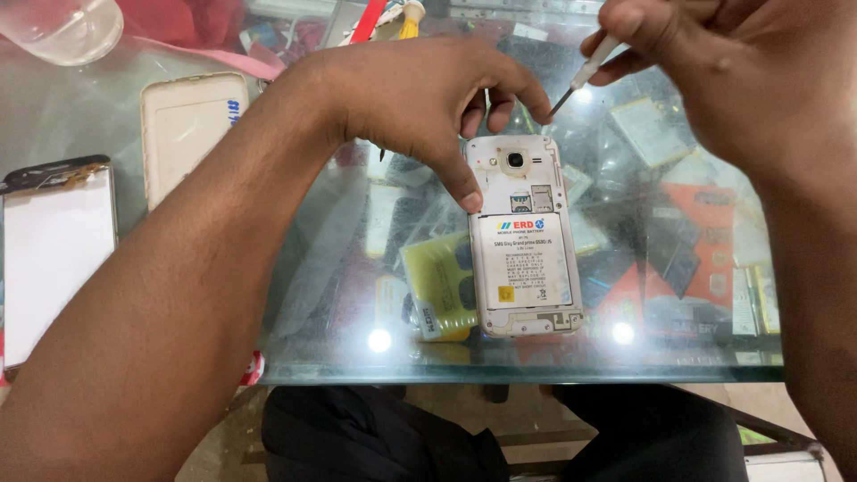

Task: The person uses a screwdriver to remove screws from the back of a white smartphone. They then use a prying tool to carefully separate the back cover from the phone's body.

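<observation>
The left hand [420, 98] steadies an opened smartphone [525, 236] lying back-up on the glass tabletop [339, 295]; its grip is narrow, thumb pressed on the phone's left edge, fingers curled over the top end. Just below the thumb sits the white battery [524, 261] in its bay. The right hand [750, 80] pinches a slim screwdriver [582, 76], its tip hovering just beyond the left fingertips, above the phone's top right corner. Left of the grip lie a cream back cover [192, 129] and a white screen panel [55, 259].
</observation>
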